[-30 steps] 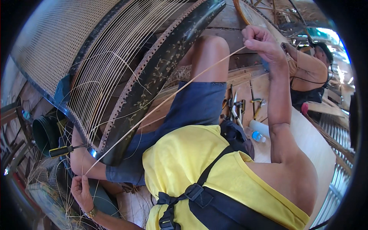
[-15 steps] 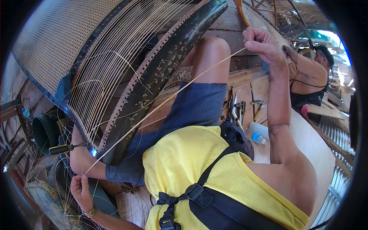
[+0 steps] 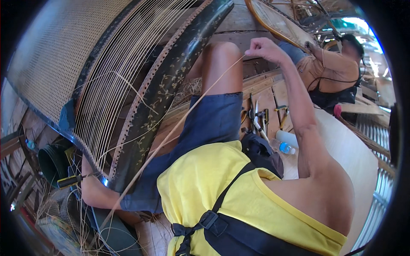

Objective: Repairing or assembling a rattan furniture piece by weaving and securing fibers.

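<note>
My right hand (image 3: 265,49) is raised beyond my knee, its fingers pinched on the upper end of a long, pale cane strand (image 3: 168,138). The strand slants taut-looking across my lap toward the lower left, where its far end is lost among loose strands. My left hand does not show. Against my legs leans a dark wooden frame (image 3: 171,87) painted with small gold flowers and pierced by a row of holes. Parallel cane strands (image 3: 113,98) span its opening. Farther left is a panel of finished woven cane (image 3: 55,64).
A yellow-and-black screwdriver (image 3: 70,181) sticks out at the frame's lower corner, near a dark green bucket (image 3: 51,164). Pliers (image 3: 282,115), other hand tools and a plastic bottle (image 3: 287,148) lie to the right. Another person (image 3: 335,72) sits at the far right.
My right hand has shifted left with the strand. My left hand has dropped out of view at the lower left. The whole view has shifted slightly.
</note>
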The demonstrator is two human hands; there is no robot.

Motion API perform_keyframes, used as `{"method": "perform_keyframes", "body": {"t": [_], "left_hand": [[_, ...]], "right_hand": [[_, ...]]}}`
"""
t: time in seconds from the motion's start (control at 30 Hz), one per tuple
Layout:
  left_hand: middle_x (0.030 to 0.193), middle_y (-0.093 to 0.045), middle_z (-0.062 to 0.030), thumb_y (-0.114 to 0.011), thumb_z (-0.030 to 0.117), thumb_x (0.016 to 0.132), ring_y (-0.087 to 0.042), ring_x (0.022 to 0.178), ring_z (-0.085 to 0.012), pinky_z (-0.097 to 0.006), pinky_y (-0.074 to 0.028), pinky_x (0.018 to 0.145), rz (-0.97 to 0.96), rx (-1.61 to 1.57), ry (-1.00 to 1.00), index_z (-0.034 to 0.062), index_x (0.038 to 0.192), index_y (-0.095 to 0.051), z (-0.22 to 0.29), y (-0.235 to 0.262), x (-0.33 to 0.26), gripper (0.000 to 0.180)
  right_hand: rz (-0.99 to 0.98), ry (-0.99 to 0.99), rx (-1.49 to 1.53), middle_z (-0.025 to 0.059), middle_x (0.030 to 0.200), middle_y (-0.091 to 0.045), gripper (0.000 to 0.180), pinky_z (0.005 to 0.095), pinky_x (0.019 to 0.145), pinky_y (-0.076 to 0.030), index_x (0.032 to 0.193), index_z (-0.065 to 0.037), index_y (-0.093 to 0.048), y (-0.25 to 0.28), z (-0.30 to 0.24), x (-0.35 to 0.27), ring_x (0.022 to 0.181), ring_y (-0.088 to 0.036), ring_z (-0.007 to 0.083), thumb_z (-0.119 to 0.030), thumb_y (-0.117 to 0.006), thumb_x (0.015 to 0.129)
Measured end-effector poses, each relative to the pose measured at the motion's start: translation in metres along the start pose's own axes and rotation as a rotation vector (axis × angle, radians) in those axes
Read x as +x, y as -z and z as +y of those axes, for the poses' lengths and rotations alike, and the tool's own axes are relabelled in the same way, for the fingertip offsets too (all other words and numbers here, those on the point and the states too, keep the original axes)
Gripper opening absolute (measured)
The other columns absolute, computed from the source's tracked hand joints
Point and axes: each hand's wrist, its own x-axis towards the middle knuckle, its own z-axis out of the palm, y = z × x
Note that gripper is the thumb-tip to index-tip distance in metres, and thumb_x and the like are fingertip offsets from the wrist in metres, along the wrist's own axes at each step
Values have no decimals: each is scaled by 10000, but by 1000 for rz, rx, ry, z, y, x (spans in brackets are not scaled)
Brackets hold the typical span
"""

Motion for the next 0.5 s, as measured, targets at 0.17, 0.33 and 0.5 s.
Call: {"method": "perform_keyframes", "body": {"t": [0.17, 0.33, 0.5], "left_hand": [[1101, -693, -159, -636, 227, 978, -632, 947, -250, -356, -530, 789, 523, -55, -365, -12, 1179, -669, 125, 0, -37, 313], [1066, -674, -130, -612, 56, 910, -627, 901, -161, -241, -490, 734, 492, -527, -886, -35, 1127, -610, 326, -97, -64, 236], [1086, -652, -70, -690, 137, 929, -497, 681, -47, -204, -411, 580, -623, -662, -1168, 20, 1364, -487, 510, -260, -72, 495]], "right_hand": [[-105, 79, 221, -83, 664, -477, 268, 226, 569, -335, 721, -63, -585, -38, -61, -20, 645, -421, 22, -197, -786, 839], [-154, 273, 270, -72, 684, -511, 221, 236, 584, -370, 760, -44, -623, -51, -107, -46, 665, -447, 24, -147, -811, 815], [-169, 368, 389, -72, 676, -516, 228, 215, 570, -361, 767, -32, -604, -23, -128, -76, 639, -442, 10, -130, -796, 839]]}}
